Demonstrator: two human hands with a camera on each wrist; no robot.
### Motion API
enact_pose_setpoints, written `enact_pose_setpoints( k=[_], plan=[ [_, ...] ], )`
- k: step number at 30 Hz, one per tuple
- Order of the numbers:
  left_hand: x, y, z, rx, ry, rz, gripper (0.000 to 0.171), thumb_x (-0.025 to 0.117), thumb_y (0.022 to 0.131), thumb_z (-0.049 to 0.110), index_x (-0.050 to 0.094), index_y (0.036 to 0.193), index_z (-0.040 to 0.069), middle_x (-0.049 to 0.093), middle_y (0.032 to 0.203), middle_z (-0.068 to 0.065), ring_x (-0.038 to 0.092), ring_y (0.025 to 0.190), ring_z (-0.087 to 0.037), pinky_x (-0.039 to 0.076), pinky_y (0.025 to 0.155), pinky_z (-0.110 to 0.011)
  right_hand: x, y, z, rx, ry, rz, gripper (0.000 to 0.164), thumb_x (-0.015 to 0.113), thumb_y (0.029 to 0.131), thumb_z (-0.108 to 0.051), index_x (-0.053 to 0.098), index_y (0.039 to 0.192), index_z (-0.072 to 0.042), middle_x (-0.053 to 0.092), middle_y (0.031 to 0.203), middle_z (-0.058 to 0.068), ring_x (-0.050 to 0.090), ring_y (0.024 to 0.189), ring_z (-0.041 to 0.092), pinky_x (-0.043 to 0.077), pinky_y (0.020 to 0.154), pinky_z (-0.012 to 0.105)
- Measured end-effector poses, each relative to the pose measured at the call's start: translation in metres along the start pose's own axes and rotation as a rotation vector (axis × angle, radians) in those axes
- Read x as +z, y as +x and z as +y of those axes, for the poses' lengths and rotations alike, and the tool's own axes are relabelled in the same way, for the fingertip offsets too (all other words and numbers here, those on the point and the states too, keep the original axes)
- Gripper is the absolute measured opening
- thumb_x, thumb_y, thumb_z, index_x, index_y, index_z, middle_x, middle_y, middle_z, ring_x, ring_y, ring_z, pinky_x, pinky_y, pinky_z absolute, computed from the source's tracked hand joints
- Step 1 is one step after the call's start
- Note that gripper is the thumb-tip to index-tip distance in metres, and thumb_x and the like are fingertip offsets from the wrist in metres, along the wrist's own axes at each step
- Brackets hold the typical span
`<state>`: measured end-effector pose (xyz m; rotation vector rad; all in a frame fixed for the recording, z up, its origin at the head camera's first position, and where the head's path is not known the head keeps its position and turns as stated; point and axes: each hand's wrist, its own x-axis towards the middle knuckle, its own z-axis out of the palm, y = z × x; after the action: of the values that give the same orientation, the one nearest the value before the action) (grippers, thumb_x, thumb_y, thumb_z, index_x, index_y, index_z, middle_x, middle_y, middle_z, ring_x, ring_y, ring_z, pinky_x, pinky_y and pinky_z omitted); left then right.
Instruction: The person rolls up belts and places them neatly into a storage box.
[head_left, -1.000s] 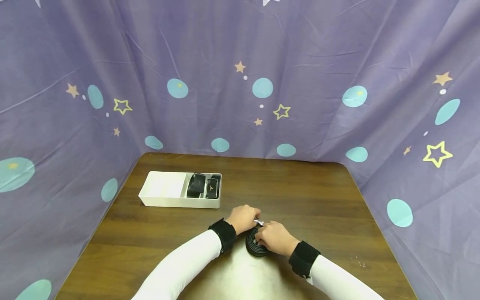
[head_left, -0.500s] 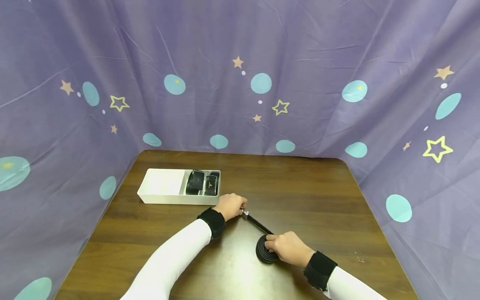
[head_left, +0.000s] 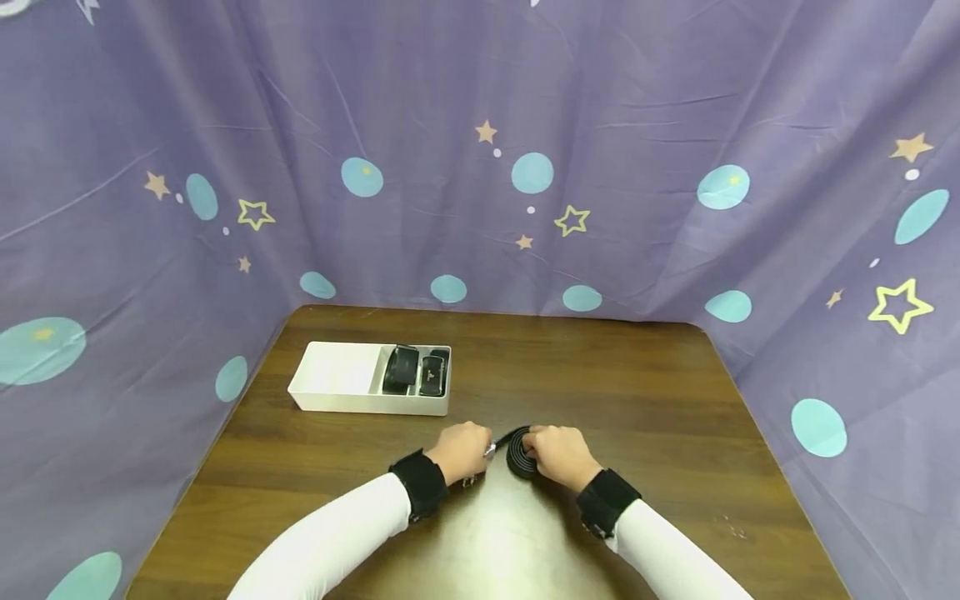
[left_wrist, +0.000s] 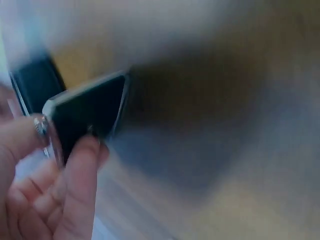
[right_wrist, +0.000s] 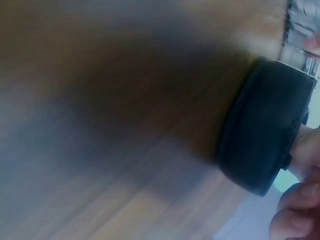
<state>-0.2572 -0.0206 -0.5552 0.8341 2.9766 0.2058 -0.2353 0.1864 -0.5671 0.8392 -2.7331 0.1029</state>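
A black belt lies wound in a coil (head_left: 517,460) near the middle of the wooden table in the head view. My right hand (head_left: 558,454) grips the coil from its right side, fingers dipping into its centre. To the left, my left hand (head_left: 461,450) pinches the silver buckle (head_left: 491,452), and a short strip of belt runs from it to the coil. The left wrist view shows thumb and fingers on a dark, metal-edged buckle plate (left_wrist: 92,107). In the right wrist view the coil's broad outer face (right_wrist: 265,127) shows, fingers at its right side.
A long white box (head_left: 367,403) stands at the back left of the table (head_left: 600,367). Its right compartments hold two black rolled belts (head_left: 401,369), one with a dark buckle (head_left: 432,376). A purple curtain (head_left: 630,108) with stars and dots surrounds the table.
The hands first drew apart, pulling a length of belt straight from the coil. Since then the left hand has come nearer the body, while the right has moved left and away, shortening the strip.
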Motion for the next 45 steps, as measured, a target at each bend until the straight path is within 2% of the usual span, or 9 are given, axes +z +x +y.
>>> enact_pose_setpoints(
  k=[5, 10, 12, 15, 20, 26, 32, 40, 45],
  plan=[
    [0.008, -0.013, 0.015, 0.038, -0.048, 0.029, 0.022, 0.071, 0.084, 0.029, 0.063, 0.077, 0.010, 0.066, 0.070, -0.003, 0.065, 0.063, -0.017, 0.048, 0.050, -0.031, 0.004, 0.023, -0.010, 0.077, 0.075, -0.028, 0.021, 0.077, 0.074, -0.019, 0.059, 0.064, -0.022, 0.055, 0.064, -0.010, 0.055, 0.052, 0.012, 0.041, 0.044, 0.030],
    [0.001, -0.010, 0.007, 0.123, -0.217, -0.067, 0.025, 0.077, 0.079, 0.029, 0.060, 0.077, 0.012, 0.059, 0.066, 0.005, 0.055, 0.058, -0.007, 0.042, 0.053, -0.023, 0.006, 0.029, -0.010, 0.133, 0.093, -0.048, 0.021, 0.079, 0.073, -0.019, 0.060, 0.064, -0.022, 0.056, 0.065, -0.011, 0.058, 0.056, 0.013, 0.043, 0.046, 0.033],
    [0.001, -0.005, 0.002, 0.165, -0.195, -0.066, 0.029, 0.081, 0.073, 0.030, 0.057, 0.074, 0.015, 0.055, 0.063, 0.009, 0.048, 0.056, -0.004, 0.039, 0.052, -0.021, 0.006, 0.029, -0.009, 0.138, 0.102, -0.055, 0.021, 0.079, 0.073, -0.018, 0.060, 0.064, -0.021, 0.057, 0.065, -0.010, 0.059, 0.057, 0.013, 0.044, 0.047, 0.033],
    [0.008, 0.001, -0.003, 0.216, -0.043, 0.047, 0.035, 0.082, 0.067, 0.044, 0.058, 0.071, 0.018, 0.056, 0.061, 0.010, 0.050, 0.055, -0.006, 0.039, 0.049, -0.025, 0.004, 0.031, -0.009, 0.124, 0.144, -0.077, 0.018, 0.079, 0.074, -0.016, 0.063, 0.066, -0.020, 0.060, 0.067, -0.008, 0.060, 0.058, 0.013, 0.045, 0.048, 0.032],
    [0.022, 0.004, -0.009, 0.141, 0.006, 0.201, 0.058, 0.083, 0.060, 0.055, 0.057, 0.093, 0.015, 0.063, 0.082, 0.003, 0.065, 0.070, -0.015, 0.048, 0.052, -0.031, 0.008, 0.035, -0.010, 0.113, 0.192, -0.091, 0.009, 0.075, 0.076, -0.012, 0.067, 0.073, -0.016, 0.065, 0.071, -0.004, 0.062, 0.061, 0.013, 0.048, 0.051, 0.030],
    [0.025, 0.011, -0.018, 0.183, -0.091, 0.197, 0.076, 0.086, 0.059, 0.048, 0.049, 0.117, 0.016, 0.065, 0.102, 0.002, 0.066, 0.088, -0.016, 0.053, 0.068, -0.033, 0.013, 0.036, -0.006, 0.118, 0.273, -0.048, 0.015, 0.075, 0.073, -0.007, 0.062, 0.071, -0.015, 0.061, 0.066, -0.004, 0.053, 0.057, 0.009, 0.045, 0.052, 0.028],
    [0.022, 0.013, -0.016, 0.225, 0.006, 0.161, 0.055, 0.082, 0.063, 0.053, 0.061, 0.101, 0.020, 0.064, 0.096, 0.009, 0.064, 0.083, -0.009, 0.052, 0.066, -0.030, 0.017, 0.034, 0.003, 0.129, 0.419, -0.036, 0.027, 0.078, 0.077, -0.011, 0.053, 0.073, -0.018, 0.052, 0.064, -0.011, 0.045, 0.058, 0.003, 0.038, 0.053, 0.021],
    [0.026, -0.008, 0.009, 0.143, 0.017, 0.243, 0.055, 0.083, 0.063, 0.052, 0.058, 0.092, 0.012, 0.066, 0.080, 0.002, 0.065, 0.069, -0.011, 0.050, 0.053, -0.027, 0.019, 0.022, 0.000, -0.103, 0.293, 0.104, 0.021, 0.077, 0.080, -0.010, 0.057, 0.074, -0.015, 0.047, 0.079, -0.007, 0.047, 0.072, 0.008, 0.047, 0.067, 0.026],
    [0.025, -0.014, 0.025, 0.082, 0.012, 0.272, 0.061, 0.086, 0.060, 0.050, 0.059, 0.096, 0.008, 0.068, 0.076, -0.002, 0.067, 0.066, -0.014, 0.050, 0.050, -0.027, 0.004, 0.010, -0.004, -0.144, 0.284, 0.066, 0.013, 0.070, 0.087, -0.021, 0.065, 0.082, -0.010, 0.052, 0.083, -0.003, 0.050, 0.075, 0.010, 0.048, 0.069, 0.029]
  ],
)
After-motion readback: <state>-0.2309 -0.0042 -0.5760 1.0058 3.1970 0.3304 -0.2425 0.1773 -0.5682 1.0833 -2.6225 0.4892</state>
